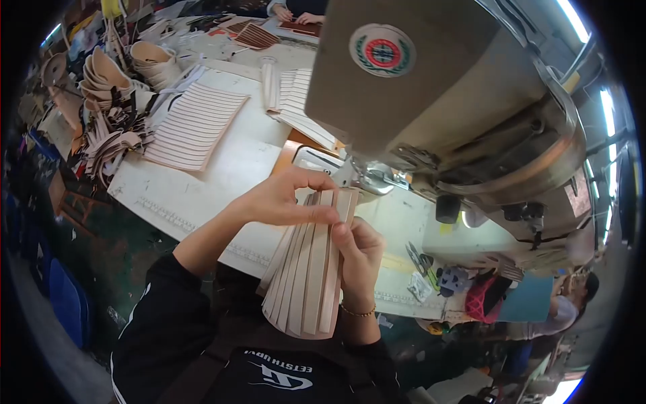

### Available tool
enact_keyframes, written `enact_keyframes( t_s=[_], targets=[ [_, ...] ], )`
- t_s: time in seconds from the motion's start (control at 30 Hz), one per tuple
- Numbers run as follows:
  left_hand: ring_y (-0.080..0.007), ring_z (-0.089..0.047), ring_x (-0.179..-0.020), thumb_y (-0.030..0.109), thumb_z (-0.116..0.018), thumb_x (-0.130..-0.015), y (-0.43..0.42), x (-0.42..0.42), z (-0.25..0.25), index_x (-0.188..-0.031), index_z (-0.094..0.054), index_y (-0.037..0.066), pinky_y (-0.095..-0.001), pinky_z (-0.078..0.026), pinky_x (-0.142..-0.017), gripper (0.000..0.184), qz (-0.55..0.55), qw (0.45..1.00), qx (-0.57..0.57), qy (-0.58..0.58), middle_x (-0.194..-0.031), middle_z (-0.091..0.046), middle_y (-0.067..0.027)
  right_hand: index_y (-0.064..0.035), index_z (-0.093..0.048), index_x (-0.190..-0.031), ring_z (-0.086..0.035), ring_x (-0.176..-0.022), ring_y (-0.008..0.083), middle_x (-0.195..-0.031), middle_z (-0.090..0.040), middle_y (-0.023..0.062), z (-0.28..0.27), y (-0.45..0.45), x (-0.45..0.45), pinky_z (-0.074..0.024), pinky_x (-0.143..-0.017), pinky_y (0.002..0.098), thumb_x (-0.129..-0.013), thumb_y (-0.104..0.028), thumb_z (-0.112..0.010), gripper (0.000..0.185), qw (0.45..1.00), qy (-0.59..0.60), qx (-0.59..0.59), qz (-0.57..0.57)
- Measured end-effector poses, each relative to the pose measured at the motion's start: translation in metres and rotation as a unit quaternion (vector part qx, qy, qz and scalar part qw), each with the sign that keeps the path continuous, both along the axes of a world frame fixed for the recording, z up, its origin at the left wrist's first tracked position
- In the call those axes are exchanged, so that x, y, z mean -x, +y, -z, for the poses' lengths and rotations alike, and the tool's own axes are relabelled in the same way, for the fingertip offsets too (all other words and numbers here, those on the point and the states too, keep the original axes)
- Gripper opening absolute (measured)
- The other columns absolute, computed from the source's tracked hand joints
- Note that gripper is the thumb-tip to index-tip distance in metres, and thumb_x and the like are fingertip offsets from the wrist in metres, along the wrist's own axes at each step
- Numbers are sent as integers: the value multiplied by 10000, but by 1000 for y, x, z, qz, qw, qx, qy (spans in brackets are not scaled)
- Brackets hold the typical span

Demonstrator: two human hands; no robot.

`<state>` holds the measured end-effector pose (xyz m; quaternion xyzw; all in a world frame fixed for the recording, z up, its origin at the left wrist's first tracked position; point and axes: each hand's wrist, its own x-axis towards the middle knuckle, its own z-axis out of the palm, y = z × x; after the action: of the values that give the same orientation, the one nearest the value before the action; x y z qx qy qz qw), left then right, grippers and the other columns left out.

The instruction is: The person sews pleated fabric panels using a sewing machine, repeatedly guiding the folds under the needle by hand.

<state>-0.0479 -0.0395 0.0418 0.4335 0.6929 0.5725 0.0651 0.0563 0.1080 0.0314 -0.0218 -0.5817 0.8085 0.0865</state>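
Observation:
Between my hands is a pale striped panel [306, 276], bent lengthwise, its long strips fanning out toward my lap. My left hand [289, 198] pinches its upper end, thumb and forefinger curled over the strips. From the other side, my right hand [362, 252] grips the right edge, with its thumb pressed on the front near the left thumb. The panel's top end lies just below the presser foot area [369, 176] of a large sewing machine [431, 81]. Exactly what lies under the fingertips is hidden.
A flat striped panel [195, 124] lies on the white table [229, 182], with more striped pieces [299, 101] behind the machine. Curved pale pieces [104, 74] are stacked at left. Scissors [420, 259] lie at right. Another person's hands [296, 15] work at the far table.

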Motion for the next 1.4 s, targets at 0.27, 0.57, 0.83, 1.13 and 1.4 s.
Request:
enact_keyframes(
  t_s=[0.27,0.57,0.83,1.13,1.4],
  targets=[
    [-42,-313,-497,167,-633,-737,38,20,-14,-731,-597,38,-165,-236,-467,134,-81,967,84,-228,-567,-453,55,37,-583,-781,-382,-573,31,-667,-517,-6,1,11,28,-316,-532,132,-865,-74,-528,149,986,-71,138,67],
    [-23,-332,-496,165,-644,-722,43,28,-3,-723,-592,45,-154,-251,-465,131,-131,963,60,-226,-564,-443,61,55,-605,-906,-451,-601,43,-723,-575,25,5,7,33,-359,-561,140,-875,-131,-519,207,989,-48,80,110],
    [-76,-435,-581,147,-664,-712,44,26,-1,-838,-567,9,-161,-346,-533,210,-141,968,44,-205,-689,-519,-1,38,-585,-867,-477,-615,55,-755,-580,41,7,15,29,-386,-568,143,-839,-89,-538,139,993,-60,11,102],
    [-124,-490,-653,203,-558,-819,-11,-151,7,-916,-564,34,-210,-401,-606,194,347,878,66,-323,-834,-561,-42,44,-586,-914,-468,-581,60,-735,-585,42,-5,-4,-13,-392,-532,159,-847,-117,-542,180,994,-101,48,3],
    [-179,-559,-798,235,-632,-775,17,-156,39,-1071,-520,-38,-248,-445,-689,418,-310,928,-154,-135,-962,-576,-117,46,-562,-863,-496,-542,76,-715,-586,89,-3,2,-36,-412,-485,169,-856,-121,-508,175,998,-49,-20,43]
  ],
)
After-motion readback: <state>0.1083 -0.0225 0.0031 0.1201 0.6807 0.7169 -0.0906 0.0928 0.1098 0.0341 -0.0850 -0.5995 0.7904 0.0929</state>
